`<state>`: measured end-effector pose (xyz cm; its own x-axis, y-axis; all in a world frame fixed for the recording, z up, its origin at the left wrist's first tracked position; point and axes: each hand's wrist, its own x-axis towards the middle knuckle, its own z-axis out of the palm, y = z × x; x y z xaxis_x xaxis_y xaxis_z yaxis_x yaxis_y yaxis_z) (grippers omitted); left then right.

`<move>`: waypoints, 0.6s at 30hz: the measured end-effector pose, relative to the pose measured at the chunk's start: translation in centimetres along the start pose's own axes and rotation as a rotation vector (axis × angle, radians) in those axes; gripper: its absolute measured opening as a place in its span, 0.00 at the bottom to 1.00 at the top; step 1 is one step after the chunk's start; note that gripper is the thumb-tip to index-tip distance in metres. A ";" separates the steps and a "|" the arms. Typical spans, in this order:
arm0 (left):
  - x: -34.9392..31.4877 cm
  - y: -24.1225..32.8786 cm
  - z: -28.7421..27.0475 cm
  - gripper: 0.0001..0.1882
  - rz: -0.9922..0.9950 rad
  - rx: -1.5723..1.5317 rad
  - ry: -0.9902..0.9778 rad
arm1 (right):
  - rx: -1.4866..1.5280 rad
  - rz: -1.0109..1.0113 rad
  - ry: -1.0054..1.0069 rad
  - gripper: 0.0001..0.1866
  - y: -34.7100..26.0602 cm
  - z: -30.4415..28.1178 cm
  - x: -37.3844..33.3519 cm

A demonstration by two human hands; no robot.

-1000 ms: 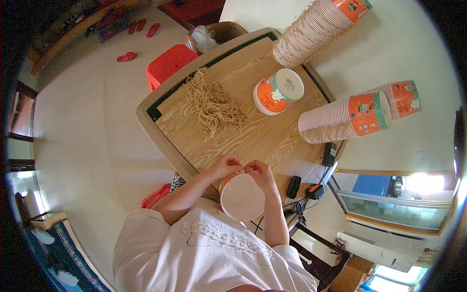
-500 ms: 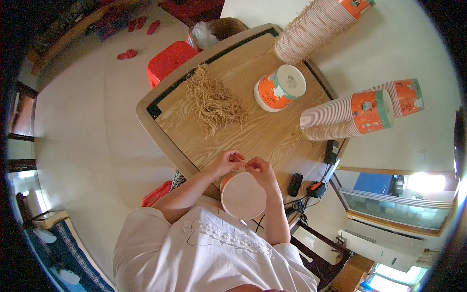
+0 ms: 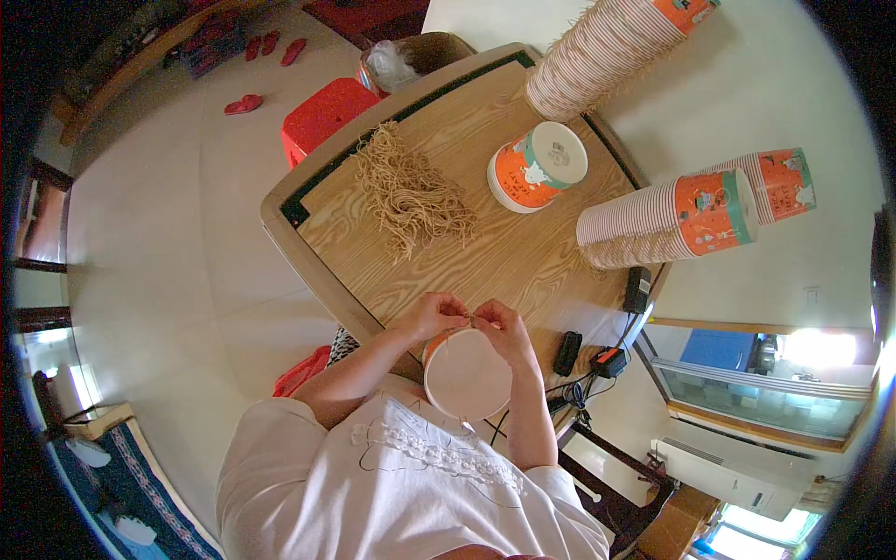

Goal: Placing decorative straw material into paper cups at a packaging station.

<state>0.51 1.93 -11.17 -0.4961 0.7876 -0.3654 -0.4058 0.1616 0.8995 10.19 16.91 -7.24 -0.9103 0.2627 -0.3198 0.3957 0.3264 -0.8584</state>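
Observation:
A paper bucket (image 3: 467, 378) with a white inside and an orange outer wall rests against my lap at the table's front edge, its round mouth facing up toward me. At its far rim, my left hand (image 3: 442, 315) and my right hand (image 3: 500, 329) meet, fingertips pinched close together. Between them shows a bit of thin tan twine, mostly hidden by the fingers. Farther off on the tabletop lies a loose heap of tan twine (image 3: 411, 196). To its right, an orange and green paper bucket (image 3: 537, 168) stands upside down.
Two long stacks of nested paper buckets, one at the far right (image 3: 607, 61) and one at the right (image 3: 644, 224), have twine fringes hanging along them. Black adapters (image 3: 637, 290) and cables lie at the table's right edge. A red stool (image 3: 327, 117) stands beyond the left edge.
My left hand's fingers have curled in closer to the right hand's fingertips at the bucket's rim. The bucket, the heap of twine and the stacks stay where they were.

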 end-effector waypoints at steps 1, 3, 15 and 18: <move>0.0 0.2 0.0 0.08 0.000 0.000 0.000 | 0.001 0.000 0.000 0.04 0.0 0.0 0.0; -0.2 0.7 0.1 0.08 -0.006 0.032 0.015 | -0.002 0.019 -0.001 0.04 -0.1 -0.1 0.0; 0.5 -1.0 0.1 0.08 0.113 -0.024 0.084 | 0.033 -0.007 0.024 0.04 0.1 0.1 0.0; 0.5 -1.2 0.1 0.07 0.102 -0.115 0.100 | 0.051 -0.008 0.021 0.03 0.1 0.1 0.0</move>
<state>0.83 2.21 -12.47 -0.6107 0.7325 -0.3009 -0.4318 0.0105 0.9019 10.21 16.84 -7.33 -0.9105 0.2797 -0.3046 0.3813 0.2822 -0.8803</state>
